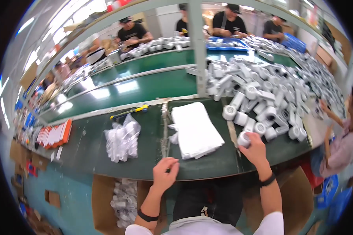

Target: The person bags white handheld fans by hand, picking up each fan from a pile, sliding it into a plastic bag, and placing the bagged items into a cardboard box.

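Note:
At the near edge of the pile, my right hand [255, 149] has its fingers and thumb closed round the head of a white round-headed plastic part [243, 139]. My left hand [166, 173] hovers at the table's front edge, loosely curled, with a gap between thumb and fingers and nothing seen in it. Between the hands, a little farther off, lies a stack of flat white bags or sheets [196, 129]. A clear plastic bag holding white parts [122, 139] rests to the left. The large heap of similar white parts [268, 90] spreads from my right hand toward the back.
A yellow-and-black tool [129, 112] and an orange box of white slips [55, 134] lie leftward. Beneath the dark green table [86, 152], a cardboard box [102, 203] contains bagged parts. A frame post [200, 51] rises ahead. Several people work beyond; one person [337, 149] is at right.

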`<action>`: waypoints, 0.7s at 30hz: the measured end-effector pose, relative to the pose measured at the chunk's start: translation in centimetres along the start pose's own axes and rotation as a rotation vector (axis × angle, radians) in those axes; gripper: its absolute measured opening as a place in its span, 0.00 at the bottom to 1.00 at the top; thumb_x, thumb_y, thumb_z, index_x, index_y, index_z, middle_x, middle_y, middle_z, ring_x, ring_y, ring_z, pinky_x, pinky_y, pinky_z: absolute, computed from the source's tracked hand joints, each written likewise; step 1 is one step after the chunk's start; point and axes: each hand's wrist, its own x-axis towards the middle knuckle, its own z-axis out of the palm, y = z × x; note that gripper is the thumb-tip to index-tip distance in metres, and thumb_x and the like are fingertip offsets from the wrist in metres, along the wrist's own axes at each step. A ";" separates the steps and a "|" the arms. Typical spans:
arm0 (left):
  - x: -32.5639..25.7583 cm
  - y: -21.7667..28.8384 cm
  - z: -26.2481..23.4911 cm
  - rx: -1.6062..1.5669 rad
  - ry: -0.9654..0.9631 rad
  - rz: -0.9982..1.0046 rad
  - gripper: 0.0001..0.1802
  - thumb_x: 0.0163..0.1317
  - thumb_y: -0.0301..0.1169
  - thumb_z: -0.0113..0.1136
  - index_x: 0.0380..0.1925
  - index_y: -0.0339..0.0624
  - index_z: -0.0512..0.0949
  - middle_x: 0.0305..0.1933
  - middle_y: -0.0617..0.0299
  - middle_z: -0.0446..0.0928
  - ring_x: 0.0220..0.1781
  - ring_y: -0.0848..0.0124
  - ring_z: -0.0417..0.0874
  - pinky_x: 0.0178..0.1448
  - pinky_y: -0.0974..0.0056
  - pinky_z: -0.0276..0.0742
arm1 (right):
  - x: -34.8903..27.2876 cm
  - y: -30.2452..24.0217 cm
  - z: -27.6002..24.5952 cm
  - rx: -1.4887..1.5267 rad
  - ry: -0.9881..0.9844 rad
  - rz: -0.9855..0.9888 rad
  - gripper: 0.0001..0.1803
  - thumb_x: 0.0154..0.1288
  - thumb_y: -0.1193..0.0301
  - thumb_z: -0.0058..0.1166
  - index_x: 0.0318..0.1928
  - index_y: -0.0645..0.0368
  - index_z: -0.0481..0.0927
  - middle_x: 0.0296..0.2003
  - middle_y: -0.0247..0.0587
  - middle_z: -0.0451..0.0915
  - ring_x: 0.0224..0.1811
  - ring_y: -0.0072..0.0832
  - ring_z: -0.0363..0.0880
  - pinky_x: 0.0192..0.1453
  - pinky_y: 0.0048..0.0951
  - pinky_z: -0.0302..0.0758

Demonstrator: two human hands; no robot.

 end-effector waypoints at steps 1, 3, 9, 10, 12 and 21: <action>0.1 0.8 0.3 -0.026 -0.030 0.006 0.07 0.56 0.19 0.64 0.36 0.36 0.81 0.36 0.58 0.81 0.33 0.73 0.81 0.39 0.70 0.76 | -0.5 -0.2 -0.2 0.159 0.088 0.064 0.32 0.48 0.73 0.68 0.57 0.59 0.74 0.48 0.43 0.78 0.43 0.35 0.82 0.47 0.33 0.79; 0.5 2.3 0.8 -0.006 -0.116 0.072 0.13 0.54 0.23 0.67 0.41 0.36 0.81 0.39 0.56 0.81 0.35 0.67 0.82 0.43 0.66 0.78 | -1.7 0.4 -0.9 0.376 0.162 0.138 0.31 0.49 0.77 0.65 0.57 0.62 0.74 0.46 0.42 0.78 0.40 0.28 0.80 0.41 0.27 0.78; -0.1 5.9 5.7 0.077 -0.255 0.399 0.44 0.48 0.36 0.76 0.65 0.44 0.64 0.69 0.45 0.59 0.69 0.44 0.63 0.68 0.47 0.66 | -6.1 -8.4 -4.3 1.372 -0.099 0.317 0.34 0.49 0.69 0.68 0.57 0.65 0.71 0.43 0.41 0.80 0.41 0.28 0.82 0.30 0.26 0.83; -0.2 6.5 6.5 0.050 -0.218 0.427 0.44 0.47 0.35 0.76 0.64 0.44 0.65 0.68 0.46 0.62 0.69 0.42 0.63 0.69 0.44 0.63 | -6.8 -9.4 -4.2 1.455 -0.154 0.325 0.35 0.49 0.68 0.69 0.57 0.65 0.71 0.43 0.41 0.80 0.41 0.29 0.83 0.29 0.27 0.84; -0.5 5.9 7.4 -0.003 -0.183 0.475 0.37 0.49 0.30 0.74 0.60 0.40 0.69 0.60 0.48 0.71 0.63 0.46 0.72 0.64 0.49 0.70 | -8.0 -10.7 -3.4 1.557 -0.245 0.333 0.37 0.49 0.64 0.73 0.58 0.66 0.71 0.44 0.43 0.80 0.39 0.29 0.83 0.28 0.28 0.84; -0.9 7.8 7.5 -0.762 -0.264 -0.466 0.23 0.55 0.26 0.72 0.50 0.36 0.76 0.46 0.61 0.81 0.46 0.73 0.81 0.50 0.64 0.78 | -8.9 -10.1 1.1 0.875 -0.186 -0.123 0.46 0.49 0.64 0.75 0.65 0.64 0.64 0.57 0.42 0.73 0.58 0.32 0.74 0.57 0.34 0.72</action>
